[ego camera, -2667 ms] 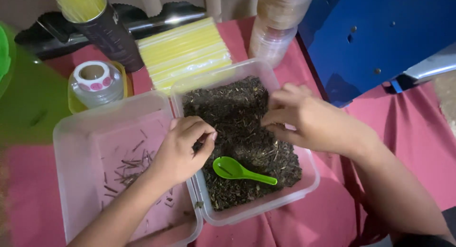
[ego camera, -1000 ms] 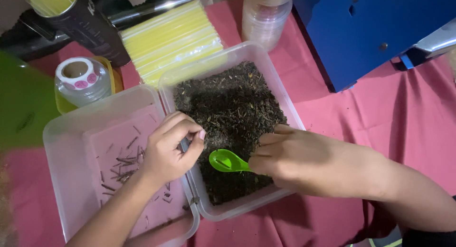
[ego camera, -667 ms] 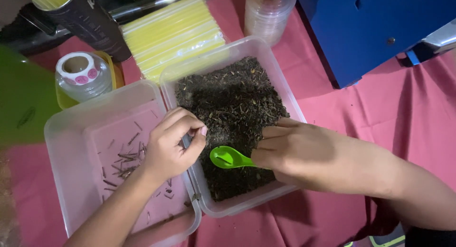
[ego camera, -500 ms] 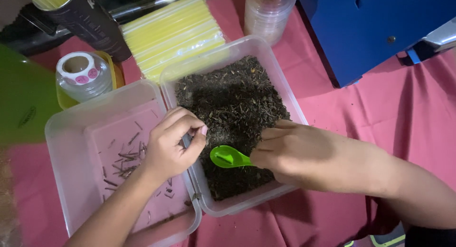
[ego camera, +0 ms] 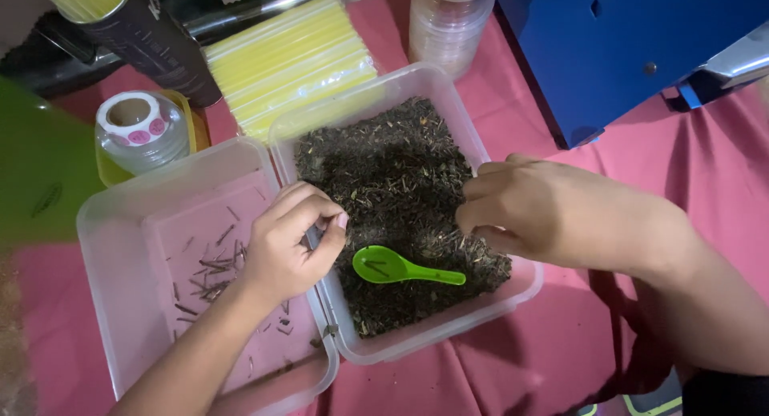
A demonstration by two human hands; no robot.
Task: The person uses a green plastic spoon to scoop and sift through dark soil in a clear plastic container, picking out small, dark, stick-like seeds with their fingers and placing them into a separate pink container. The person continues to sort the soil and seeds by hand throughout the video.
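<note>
1. The left hand is being held over the shared rims of two clear tubs, fingers curled and pressed to the thumb; whether anything is being pinched cannot be told.
2. The right hand is being lowered over the right tub, fingertips drawn together just above the dark dried leaf mix; a pinched piece is not being shown.
3. A green plastic spoon is lying on the mix, untouched, between both hands.
4. Thin dark stems are being gathered in the left tub, a sparse scatter only.
5. Progress is being judged as early: few stems set apart, the right tub well filled, most picking left.
6. Behind the tubs: yellow straws, sticker roll.
</note>
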